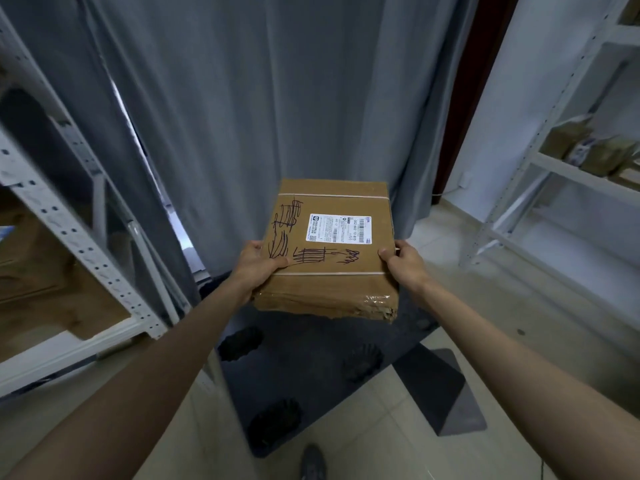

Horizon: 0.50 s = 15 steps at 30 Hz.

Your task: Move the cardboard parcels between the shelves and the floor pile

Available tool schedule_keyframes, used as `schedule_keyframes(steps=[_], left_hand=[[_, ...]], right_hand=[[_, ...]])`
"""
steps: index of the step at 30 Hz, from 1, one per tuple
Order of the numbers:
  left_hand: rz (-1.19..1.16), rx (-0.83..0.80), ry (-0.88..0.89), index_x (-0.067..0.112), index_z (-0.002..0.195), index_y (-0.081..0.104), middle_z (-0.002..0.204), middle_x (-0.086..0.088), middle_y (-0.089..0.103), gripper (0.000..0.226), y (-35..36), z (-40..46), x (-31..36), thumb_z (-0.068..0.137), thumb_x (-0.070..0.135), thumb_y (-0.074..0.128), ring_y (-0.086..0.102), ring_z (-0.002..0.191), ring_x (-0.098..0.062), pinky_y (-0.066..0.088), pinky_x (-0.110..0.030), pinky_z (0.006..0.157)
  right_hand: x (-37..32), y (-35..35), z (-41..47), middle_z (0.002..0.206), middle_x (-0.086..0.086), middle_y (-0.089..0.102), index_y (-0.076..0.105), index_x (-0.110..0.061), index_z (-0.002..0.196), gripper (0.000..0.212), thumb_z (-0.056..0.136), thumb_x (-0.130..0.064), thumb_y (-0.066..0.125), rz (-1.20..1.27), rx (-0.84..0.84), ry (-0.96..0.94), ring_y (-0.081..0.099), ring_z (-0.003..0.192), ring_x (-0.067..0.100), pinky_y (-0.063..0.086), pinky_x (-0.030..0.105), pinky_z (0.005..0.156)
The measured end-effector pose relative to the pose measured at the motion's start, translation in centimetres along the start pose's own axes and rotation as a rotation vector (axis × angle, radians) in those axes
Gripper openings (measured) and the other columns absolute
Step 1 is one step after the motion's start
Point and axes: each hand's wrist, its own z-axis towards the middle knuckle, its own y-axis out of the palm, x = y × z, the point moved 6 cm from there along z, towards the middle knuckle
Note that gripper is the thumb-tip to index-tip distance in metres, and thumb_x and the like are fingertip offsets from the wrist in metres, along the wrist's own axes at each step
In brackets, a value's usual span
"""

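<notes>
A flat brown cardboard parcel [329, 251] is held out in front of me at about waist height, above the floor. It carries a white shipping label, black pen scribbles and two thin white straps. My left hand [254, 268] grips its left near edge with the thumb on top. My right hand [403, 263] grips the right near edge, thumb on the top face too. The fingers under the parcel are hidden. The parcel's near edge is crumpled and taped.
A white metal shelf rack [79, 237] stands close on my left, with brown cardboard [45, 271] on it. Another white rack [554, 168] at the right holds several blurred parcels [595, 147]. Grey curtains [259, 98] hang straight ahead. A dark mat [311, 375] covers the tiled floor below.
</notes>
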Motion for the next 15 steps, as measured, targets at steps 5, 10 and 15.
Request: schedule_keyframes(steps=[5, 10, 15], left_hand=[[0.016, -0.059, -0.024, 0.019, 0.126, 0.042, 0.109, 0.005, 0.057, 0.067, 3.9, 8.1, 0.7, 0.076, 0.034, 0.084, 0.056, 0.095, -0.013, 0.045, -0.03, 0.071], [-0.005, -0.081, -0.027, 0.016, 0.13, 0.046, 0.12, -0.001, 0.058, 0.07, 7.1, 16.8, 1.1, 0.075, 0.032, 0.086, 0.059, 0.105, -0.019, 0.047, -0.026, 0.072], [-0.019, -0.084, -0.068, 0.017, 0.134, 0.043, 0.12, 0.002, 0.056, 0.076, 9.1, 23.3, 0.0, 0.074, 0.033, 0.087, 0.057, 0.106, -0.017, 0.05, -0.031, 0.083]], right_hand=[[0.3, -1.3, 7.7, 0.134, 0.012, 0.062, 0.047, -0.008, 0.142, 0.039, 0.106, -0.022, 0.049, -0.046, 0.018, 0.023, 0.06, 0.121, 0.029, 0.049, 0.039, 0.104], [0.6, -1.5, 16.7, 0.132, 0.015, 0.063, 0.05, -0.004, 0.139, 0.038, 0.104, -0.018, 0.051, -0.084, 0.044, 0.08, 0.061, 0.118, 0.03, 0.049, 0.042, 0.105], [2.0, -0.6, 23.8, 0.122, 0.01, 0.066, 0.053, -0.008, 0.137, 0.035, 0.103, -0.018, 0.052, -0.059, 0.036, 0.135, 0.062, 0.104, 0.023, 0.049, 0.032, 0.091]])
